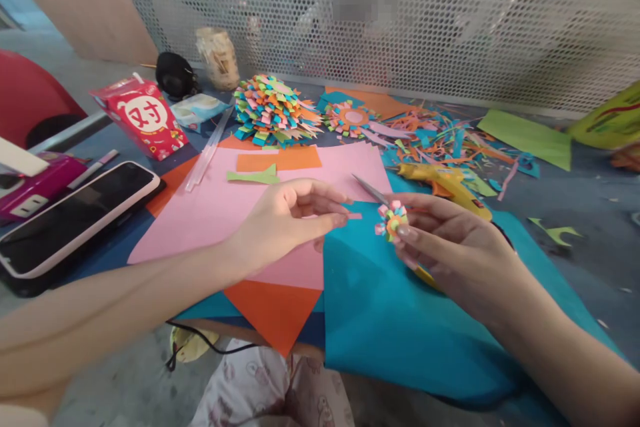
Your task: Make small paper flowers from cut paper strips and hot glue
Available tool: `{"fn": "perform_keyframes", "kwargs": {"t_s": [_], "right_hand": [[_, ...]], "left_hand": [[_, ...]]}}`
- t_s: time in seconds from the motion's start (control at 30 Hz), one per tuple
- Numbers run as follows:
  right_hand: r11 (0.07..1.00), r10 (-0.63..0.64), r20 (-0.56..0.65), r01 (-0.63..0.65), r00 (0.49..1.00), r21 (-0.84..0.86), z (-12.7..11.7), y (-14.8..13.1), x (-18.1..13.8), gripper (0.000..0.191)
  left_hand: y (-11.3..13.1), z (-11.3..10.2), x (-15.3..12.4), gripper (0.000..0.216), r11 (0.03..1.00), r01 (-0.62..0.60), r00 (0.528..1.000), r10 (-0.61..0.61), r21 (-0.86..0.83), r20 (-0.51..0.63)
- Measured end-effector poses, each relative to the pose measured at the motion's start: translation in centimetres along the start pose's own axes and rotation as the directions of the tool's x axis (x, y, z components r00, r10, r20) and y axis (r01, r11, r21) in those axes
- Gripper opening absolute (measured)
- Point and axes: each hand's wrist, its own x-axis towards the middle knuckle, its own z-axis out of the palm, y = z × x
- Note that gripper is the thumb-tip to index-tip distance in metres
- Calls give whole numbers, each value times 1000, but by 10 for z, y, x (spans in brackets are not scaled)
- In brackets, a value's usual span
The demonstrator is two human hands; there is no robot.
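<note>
My left hand point(287, 217) pinches a small pink paper strip point(354, 216) between thumb and fingers, above the pink sheet point(220, 207). My right hand point(450, 243) holds a tiny multicoloured paper flower point(392, 220) at its fingertips, over the teal sheet point(395, 320). The two hands are a few centimetres apart, the strip pointing toward the flower. Scissors point(370, 191) lie just behind the flower, their handles hidden by my right hand.
A yellow glue gun point(445, 183) lies behind my right hand. A large paper flower ball point(270, 110), a flat flower point(350, 118) and scattered scraps point(440, 137) sit at the back. A phone point(75, 217), red packet point(143, 117) and orange sheet point(273, 310) lie left and front.
</note>
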Motion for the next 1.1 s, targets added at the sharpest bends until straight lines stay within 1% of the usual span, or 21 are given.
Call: {"fn": "perform_keyframes", "kwargs": {"t_s": [0.07, 0.13, 0.2, 0.33, 0.43, 0.5, 0.8, 0.93, 1.1], "right_hand": [[999, -10, 35, 9, 999, 35, 1, -1, 0, 33], [998, -29, 63, 25, 998, 65, 2, -1, -1, 25], [997, -9, 88, 2, 996, 79, 3, -1, -2, 20], [996, 56, 118, -65, 991, 67, 5, 0, -2, 26], [997, 53, 143, -61, 988, 51, 6, 0, -1, 32], [998, 51, 158, -58, 986, 36, 6, 0, -1, 33], [999, 27, 172, -21, 985, -34, 0, 6, -2, 24], [997, 17, 158, -5, 987, -76, -3, 9, -2, 23], [994, -4, 140, 18, 990, -104, 0, 8, -1, 24]], "left_hand": [[-1, 1, 1, 15, 1000, 20, 1000, -20, -6, 13], [-2, 3, 2, 15, 999, 39, 999, -38, -36, 31], [-4, 6, 2, 16, 996, 51, 998, -49, -73, 32], [-8, 10, 2, 19, 994, 49, 999, -48, -94, 9], [-10, 10, 1, 21, 996, 34, 999, -34, -87, 4], [-9, 10, 0, 21, 996, 33, 999, -33, -83, 4], [-4, 9, -7, 17, 996, 36, 996, -29, -77, 90], [-3, 8, -7, 17, 994, 54, 992, -43, -90, 121], [-4, 7, -9, 18, 994, 62, 987, -47, -91, 152]]}}
